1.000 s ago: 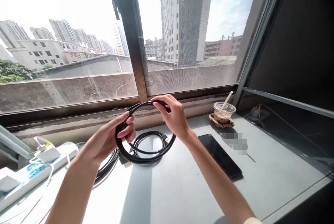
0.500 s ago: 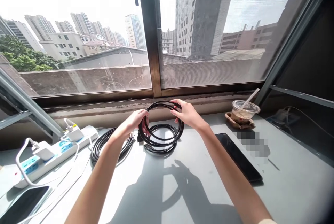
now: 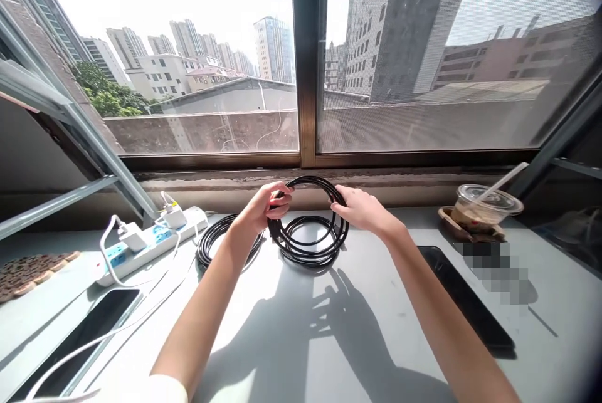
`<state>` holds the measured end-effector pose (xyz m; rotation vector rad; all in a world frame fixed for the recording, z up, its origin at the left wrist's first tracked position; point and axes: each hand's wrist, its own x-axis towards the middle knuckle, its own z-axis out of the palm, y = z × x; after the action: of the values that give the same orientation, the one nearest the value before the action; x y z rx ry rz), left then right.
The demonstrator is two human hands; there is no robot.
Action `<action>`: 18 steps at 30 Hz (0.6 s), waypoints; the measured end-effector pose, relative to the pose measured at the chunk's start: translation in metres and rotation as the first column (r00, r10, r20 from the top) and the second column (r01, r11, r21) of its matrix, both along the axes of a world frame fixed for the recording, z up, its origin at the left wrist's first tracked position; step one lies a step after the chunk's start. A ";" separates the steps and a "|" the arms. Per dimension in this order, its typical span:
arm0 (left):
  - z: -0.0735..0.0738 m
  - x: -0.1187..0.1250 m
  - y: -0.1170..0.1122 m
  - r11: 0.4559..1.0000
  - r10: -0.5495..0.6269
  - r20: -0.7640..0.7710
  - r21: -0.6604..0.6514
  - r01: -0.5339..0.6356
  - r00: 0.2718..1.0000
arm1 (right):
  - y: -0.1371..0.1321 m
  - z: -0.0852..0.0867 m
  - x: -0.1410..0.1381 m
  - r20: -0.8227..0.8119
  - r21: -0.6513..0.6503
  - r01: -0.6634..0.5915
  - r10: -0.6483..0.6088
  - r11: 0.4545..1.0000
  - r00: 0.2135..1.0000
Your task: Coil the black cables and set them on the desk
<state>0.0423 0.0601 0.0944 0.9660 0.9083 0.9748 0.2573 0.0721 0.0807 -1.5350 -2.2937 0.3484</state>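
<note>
Between my hands a coiled black cable (image 3: 308, 178) is held up as a loose ring, tilted over the desk. My left hand (image 3: 268, 205) grips the ring's left side, fingers curled round it near a dark connector. On the right side, my right hand (image 3: 364, 205) pinches the loops between thumb and fingers; its fingertips are partly hidden behind the coil. Another black coil shows through and below the ring, but I cannot tell fully where one ends and the other begins. Left of them, a second coiled black cable (image 3: 204, 246) lies flat, partly covered by my left forearm.
A white power strip (image 3: 150, 246) with plugged chargers and a phone (image 3: 89, 334) are on the left. At right lie a black tablet-like slab (image 3: 465, 296) and a lidded drink cup (image 3: 484, 205) on a brown coaster (image 3: 451, 224). The window sill (image 3: 221, 183) borders the desk's back.
The view has swung left, so everything sits farther right. My left fingers have curled more round the ring, and my right hand has slid lower along its side.
</note>
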 end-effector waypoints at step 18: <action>-0.029 -0.011 0.007 0.950 0.185 -0.865 0.278 0.139 0.466 | 0.006 -0.013 -0.005 -0.420 -0.115 -0.009 -0.041 0.993 0.907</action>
<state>0.0317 0.0671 0.0651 1.8347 1.6799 0.5757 0.2527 0.0783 0.0681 -1.3656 -1.9468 0.7425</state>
